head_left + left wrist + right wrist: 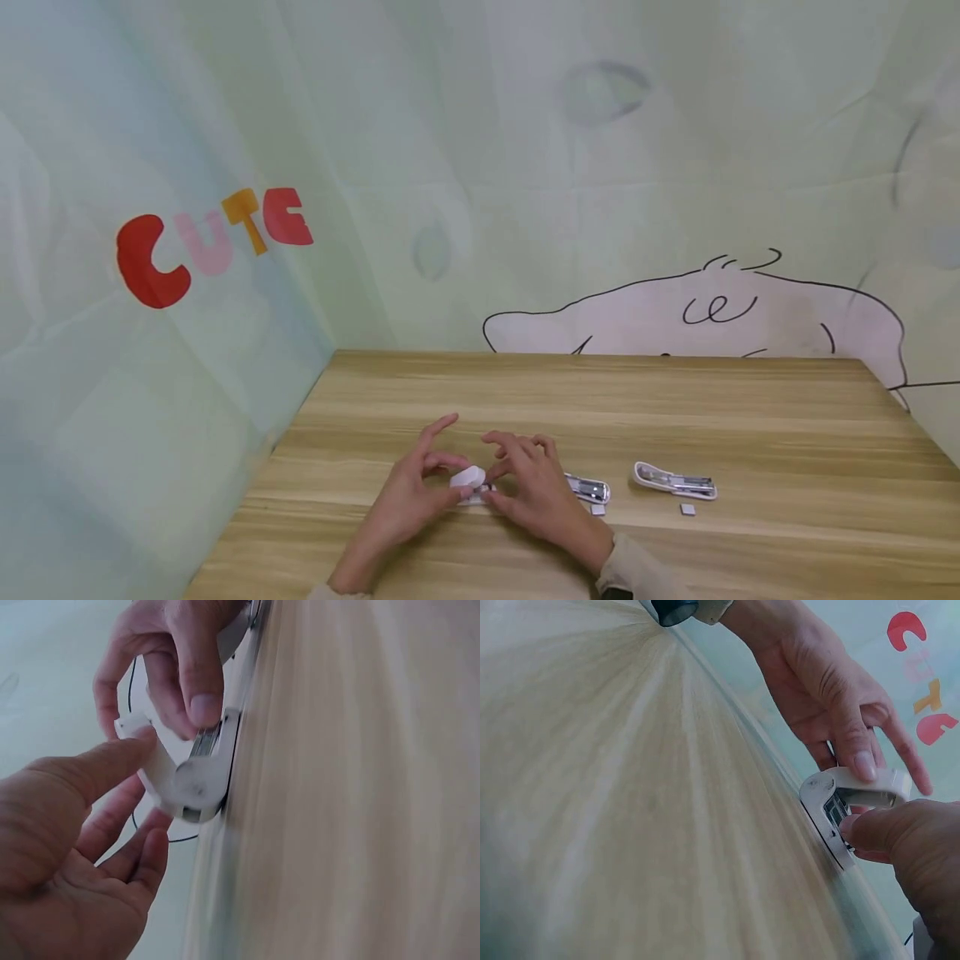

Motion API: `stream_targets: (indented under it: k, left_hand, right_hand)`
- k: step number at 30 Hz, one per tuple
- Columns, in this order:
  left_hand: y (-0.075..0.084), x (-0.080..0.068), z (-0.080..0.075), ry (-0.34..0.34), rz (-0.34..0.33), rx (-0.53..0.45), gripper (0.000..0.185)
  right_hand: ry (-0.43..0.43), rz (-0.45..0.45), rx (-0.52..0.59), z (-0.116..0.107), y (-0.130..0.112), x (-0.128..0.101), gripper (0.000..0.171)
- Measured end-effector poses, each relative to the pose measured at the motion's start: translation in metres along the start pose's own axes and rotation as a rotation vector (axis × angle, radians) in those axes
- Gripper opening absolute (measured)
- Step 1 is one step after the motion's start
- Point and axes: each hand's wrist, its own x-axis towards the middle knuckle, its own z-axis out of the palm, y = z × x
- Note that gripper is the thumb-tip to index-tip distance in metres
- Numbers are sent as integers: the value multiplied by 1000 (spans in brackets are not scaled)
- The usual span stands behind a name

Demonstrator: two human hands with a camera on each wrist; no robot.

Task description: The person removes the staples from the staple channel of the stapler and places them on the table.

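A small white stapler (468,477) lies opened on the table between both hands, its top arm raised from the base. My left hand (408,492) pinches that raised arm between thumb and fingers. The right hand (534,490) has its thumb and index finger at the metal staple channel (202,742), gripping the stapler there; any small piece between those fingertips is hidden. In the right wrist view the right thumb (881,829) lies against the channel beneath the lifted arm.
Right of the hands lies a second opened stapler (588,489), partly behind the right hand, with a small pale block (597,509) before it. Farther right rests a third opened stapler (675,481) with another block (687,509). A printed curtain (420,208) hangs behind the wooden table (787,533).
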Motion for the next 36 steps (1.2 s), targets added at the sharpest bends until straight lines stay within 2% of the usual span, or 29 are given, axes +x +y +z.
stream_targets:
  k: [6,16,18,23,33,36]
  left_hand:
    - [0,-5,-13,28,-37,-17,100]
    - [-18,-18,-40,8,2,13,101]
    - [-21,-20,-41,-5,27,-1,99]
    - [-21,-19,-40,-16,39,-23,98]
    - [-20,-19,-37,-3,13,-37,100]
    - [-20,-19,-37,-7,27,-37,99]
  right_hand:
    - [-1,9,51,-2,0,-1,79]
    - [28,23,88,4,3,-2,78]
    - [24,24,83,4,4,-2,77]
    - [-3,29,57,1,4,-2,73]
    - [-4,-41,-3,-1,4,-4,60]
    - [4,-79,-42,-1,3,-3,52]
